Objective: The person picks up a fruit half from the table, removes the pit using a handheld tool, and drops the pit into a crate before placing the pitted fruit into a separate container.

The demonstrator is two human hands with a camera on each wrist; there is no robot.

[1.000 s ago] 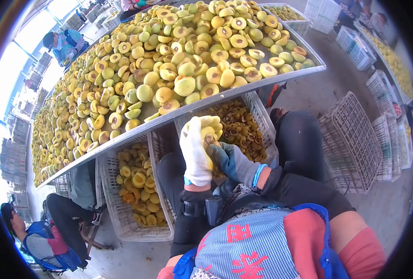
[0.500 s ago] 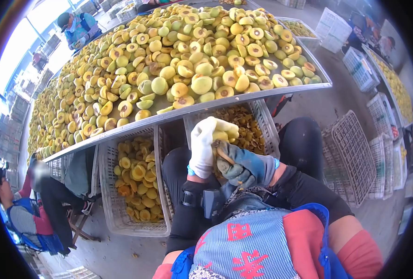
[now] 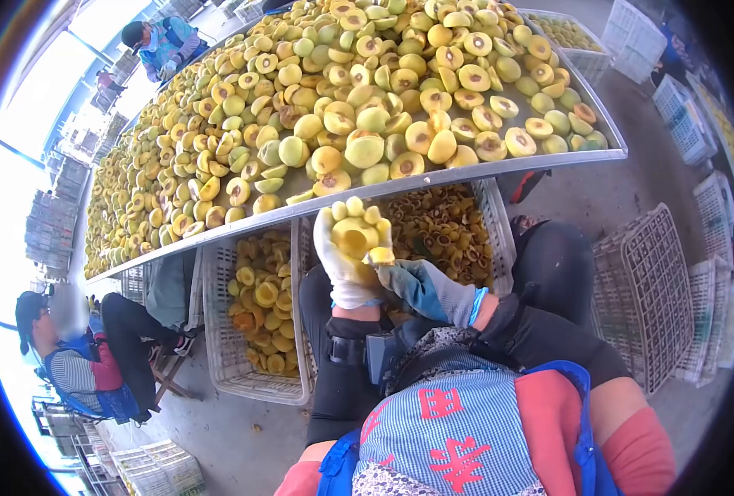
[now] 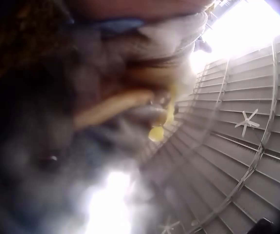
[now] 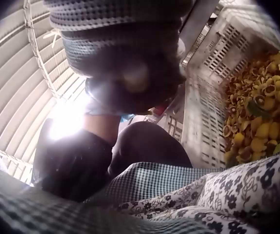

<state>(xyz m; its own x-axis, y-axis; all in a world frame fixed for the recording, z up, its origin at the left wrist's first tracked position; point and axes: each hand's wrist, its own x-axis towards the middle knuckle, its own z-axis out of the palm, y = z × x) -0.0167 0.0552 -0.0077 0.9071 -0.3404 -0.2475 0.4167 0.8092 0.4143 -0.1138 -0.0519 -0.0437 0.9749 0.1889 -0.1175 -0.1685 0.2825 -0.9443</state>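
My left hand [image 3: 344, 269], in a white glove stained yellow, is palm up and cups a yellow peach half [image 3: 356, 240]. The hollowed cut face of the half looks upward. My right hand [image 3: 425, 289], in a blue-grey glove, grips a tool whose wooden handle [image 4: 113, 108] shows blurred in the left wrist view. Close beside the half, a yellow piece of flesh [image 3: 378, 256] sits at the right fingertips. The right glove [image 5: 125, 63] is dark and the tool hidden in the right wrist view.
A metal-edged table [image 3: 433, 178] ahead bears heaped peach halves. Below it, one crate [image 3: 215, 331] holds hollowed halves and another crate [image 3: 499, 219] holds dark trimmings. An upturned crate [image 3: 652, 289] stands right. Another person [image 3: 94, 355] sits at left.
The right hand has drawn lower and away from the half, with a yellow piece now at its fingertips. The left hand has turned palm up, showing the hollowed face. The view has shifted slightly.
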